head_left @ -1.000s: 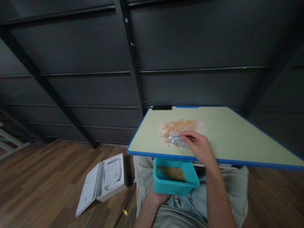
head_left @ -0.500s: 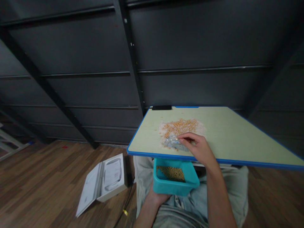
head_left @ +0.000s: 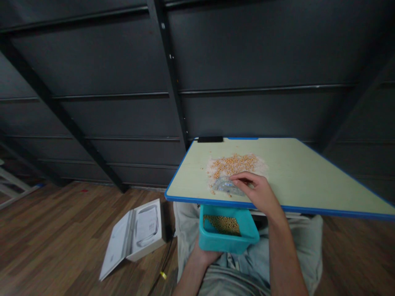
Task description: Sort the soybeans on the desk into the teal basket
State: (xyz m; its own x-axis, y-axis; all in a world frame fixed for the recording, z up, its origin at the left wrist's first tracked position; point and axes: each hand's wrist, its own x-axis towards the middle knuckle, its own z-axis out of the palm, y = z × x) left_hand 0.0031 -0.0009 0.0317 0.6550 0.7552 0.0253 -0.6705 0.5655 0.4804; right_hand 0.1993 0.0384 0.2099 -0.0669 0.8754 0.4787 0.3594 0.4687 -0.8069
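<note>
My right hand [head_left: 256,187] pinches the upper edge of a clear, half-round plastic sheet, seemingly a protractor [head_left: 226,186], low over the table's near part. Just beyond it, yellow soybeans [head_left: 236,163] lie scattered among pale, fine grains like rice [head_left: 262,167]. A few beans sit near the sheet's left end. Below the table edge, my left hand [head_left: 205,255] holds a teal plastic box [head_left: 226,244] from beneath; its fingers are hidden under the box. Inside the box, yellowish beans [head_left: 226,225] cover part of the bottom.
The pale green tabletop [head_left: 308,176] has a blue rim, and a black flat object [head_left: 210,139] rests at its far left corner. An open white box [head_left: 145,230] lies on the wooden floor at left, beside a dark cable [head_left: 165,263]. A dark panelled wall [head_left: 262,49] stands behind.
The clear sheet has tilted slightly in my right hand, so its rounded outline shows more plainly. The left hand and teal box have stayed put.
</note>
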